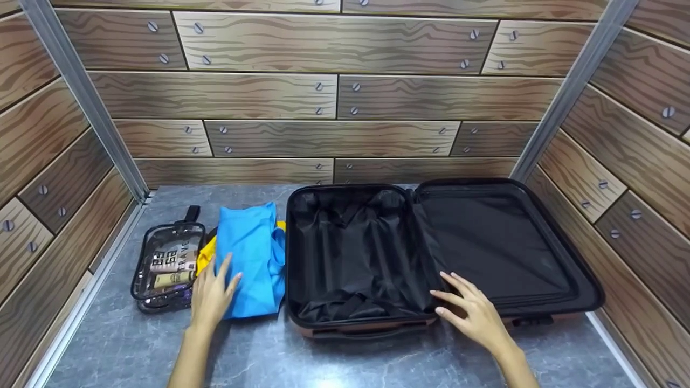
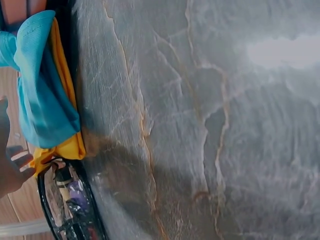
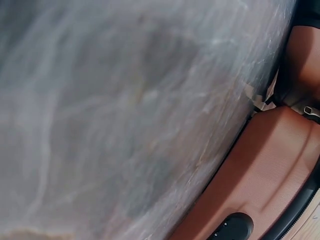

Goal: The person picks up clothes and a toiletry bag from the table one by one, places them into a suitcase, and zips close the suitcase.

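An unfolded suitcase (image 1: 350, 253) with a black lining lies on the table, its lid half (image 1: 496, 242) spread to the right. In the right wrist view its outer shell (image 3: 270, 155) is copper-pink. My right hand (image 1: 474, 312) hovers at the front of the hinge, fingers spread and holding nothing. Left of the suitcase lies folded blue cloth (image 1: 248, 258) on top of yellow cloth (image 1: 206, 255). My left hand (image 1: 213, 296) is over the left edge of the cloths, fingers extended; whether it touches them I cannot tell. Beside it sits a clear toiletry bag (image 1: 170, 264) with black trim.
Small tubes and bottles show through the clear bag, among them a cream-coloured tube (image 1: 173, 278). The grey marbled table (image 1: 259, 361) is bounded by wood-patterned panels (image 1: 334, 97) at the back and both sides. Metal posts (image 1: 89, 102) stand in the corners.
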Motion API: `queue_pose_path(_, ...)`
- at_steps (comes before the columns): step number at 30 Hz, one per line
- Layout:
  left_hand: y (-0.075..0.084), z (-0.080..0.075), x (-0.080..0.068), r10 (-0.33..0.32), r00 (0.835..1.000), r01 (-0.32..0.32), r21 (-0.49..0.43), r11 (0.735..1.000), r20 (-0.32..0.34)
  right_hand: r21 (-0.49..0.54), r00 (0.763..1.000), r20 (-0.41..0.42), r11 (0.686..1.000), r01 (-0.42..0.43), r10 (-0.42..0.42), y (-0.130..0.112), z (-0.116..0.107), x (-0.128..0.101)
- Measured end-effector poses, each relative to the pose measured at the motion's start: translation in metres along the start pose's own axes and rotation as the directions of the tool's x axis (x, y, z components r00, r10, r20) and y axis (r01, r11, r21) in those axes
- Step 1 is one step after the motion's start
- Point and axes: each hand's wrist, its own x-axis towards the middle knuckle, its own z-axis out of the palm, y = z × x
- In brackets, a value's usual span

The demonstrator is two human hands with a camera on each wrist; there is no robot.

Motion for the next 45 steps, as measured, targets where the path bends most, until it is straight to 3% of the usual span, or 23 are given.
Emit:
queue_pose_path(7,-0.004,0.005,0.001,-0.08,0.995,0.079,0.011,0.997,0.058,0.006,1.0,-0.006,1.0,-0.012,0.012,-0.001,0.0,-0.002)
queue_pose_path(12,-0.007,0.009,0.003,-0.175,0.978,0.184,-0.076,0.98,0.113,0.01,1.0,-0.002,1.0,-0.017,0.017,-0.002,0.0,-0.001)
queue_pose_path(21,-0.011,0.008,0.01,-0.295,0.939,0.331,-0.233,0.914,0.177,0.017,1.0,-0.006,1.0,-0.016,0.016,-0.001,-0.001,-0.001)
queue_pose_path(31,-0.011,0.005,0.025,-0.362,0.907,0.416,-0.327,0.848,0.215,0.019,0.997,0.029,0.998,-0.067,0.066,0.001,-0.002,-0.001)
queue_pose_path(36,-0.014,0.005,0.03,-0.354,0.901,0.432,-0.429,0.793,0.252,0.028,0.996,0.024,0.996,-0.083,0.083,0.0,-0.003,-0.001)
queue_pose_path(38,-0.013,0.005,0.03,-0.337,0.913,0.407,-0.435,0.803,0.231,0.044,0.995,0.026,0.994,-0.1,0.099,0.0,-0.003,-0.001)
queue_pose_path(43,-0.008,0.007,0.029,-0.262,0.958,0.284,-0.272,0.919,0.113,0.068,0.986,0.065,0.985,-0.159,0.155,-0.002,-0.005,0.0)
queue_pose_path(45,-0.006,0.008,0.028,-0.247,0.965,0.262,-0.237,0.935,0.093,0.072,0.982,0.081,0.981,-0.178,0.172,-0.003,-0.006,0.0)
